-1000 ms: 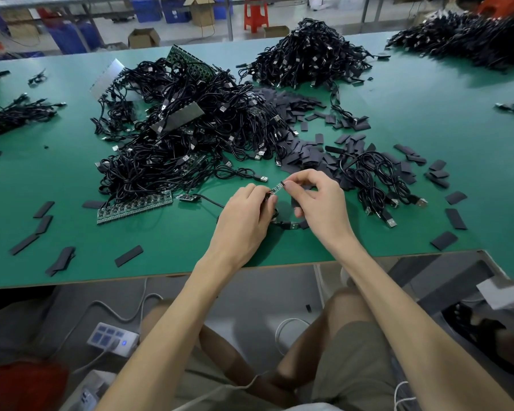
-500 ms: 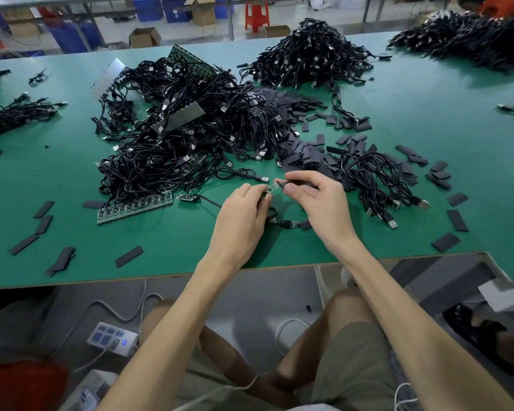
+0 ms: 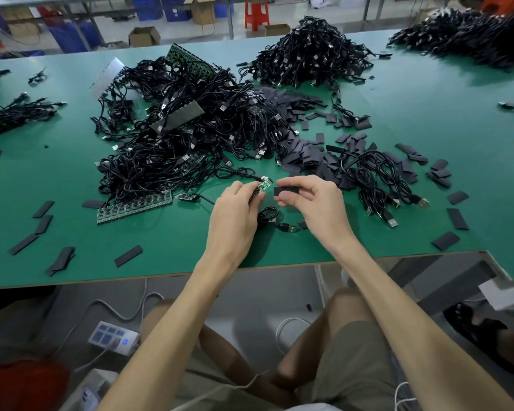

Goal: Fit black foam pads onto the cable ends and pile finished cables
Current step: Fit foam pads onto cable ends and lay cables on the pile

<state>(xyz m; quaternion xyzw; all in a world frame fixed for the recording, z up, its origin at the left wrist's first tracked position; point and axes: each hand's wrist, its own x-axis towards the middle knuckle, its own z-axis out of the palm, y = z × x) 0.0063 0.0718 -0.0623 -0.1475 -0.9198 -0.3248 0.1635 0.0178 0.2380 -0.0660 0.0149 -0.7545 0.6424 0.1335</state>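
My left hand (image 3: 235, 215) pinches board end (image 3: 263, 185) of cable, green tip poking out toward 1 o'clock. My right hand (image 3: 318, 206) pinches foam pad (image 3: 285, 190) between thumb and fingers, just beside board, not touching.

Pad soft, light, squashes easily: I hold edges, gentle grip. Could be open sleeve, can't tell. Board stiff, likely fragile: I grip sides.

Cable coil (image 3: 269, 216) lies under hands at 6 o'clock. Loose pads (image 3: 309, 155) at 1 o'clock, cable heap (image 3: 175, 137) at 11 o'clock.

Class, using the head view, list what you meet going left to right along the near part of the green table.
far-left foam pads → circuit board strip → left hand → cable-end circuit board → black foam pad → right hand → small cable pile → corner foam pad
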